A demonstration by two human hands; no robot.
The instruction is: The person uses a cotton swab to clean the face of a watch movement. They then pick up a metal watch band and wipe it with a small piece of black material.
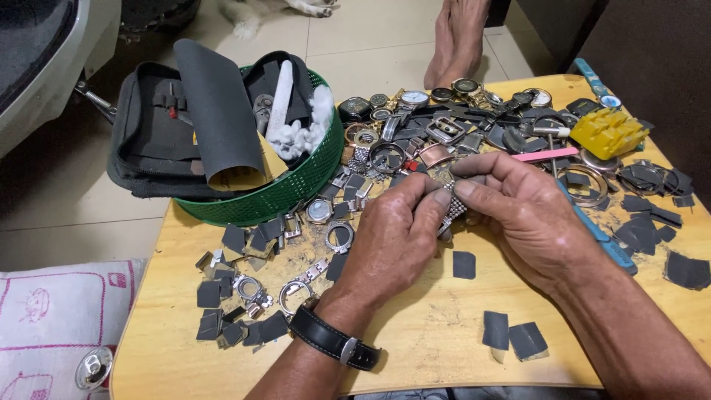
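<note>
From the head camera I look down on a wooden table [444, 348] crowded with watch parts. My left hand [392, 241] and right hand [522, 211] meet near the middle of it, and both are pinching a metal watch bracelet [453, 209]: the left thumb and forefinger are closed on its upper end, the right fingertips are pressed on it from the other side, and the linked band shows in the narrow gap between them, just above the tabletop. I wear a black-strapped wristwatch [333, 342] on the left wrist. Small dark squares of sandpaper [464, 264] lie scattered on the wood, just beside my hands and further out to both edges. To the left of my left hand sit bare watch cases [339, 237] and loose metal links. Beyond my hands is a heap of watches [415, 98] and bezels. A green mesh basket [296, 189] stands at the far left, holding a rolled sheet of sandpaper [215, 104] and cotton wool [307, 130]. A yellow plastic tool [607, 132] lies at the far right. A bare foot [458, 41] rests on the tiled floor past the table.
</note>
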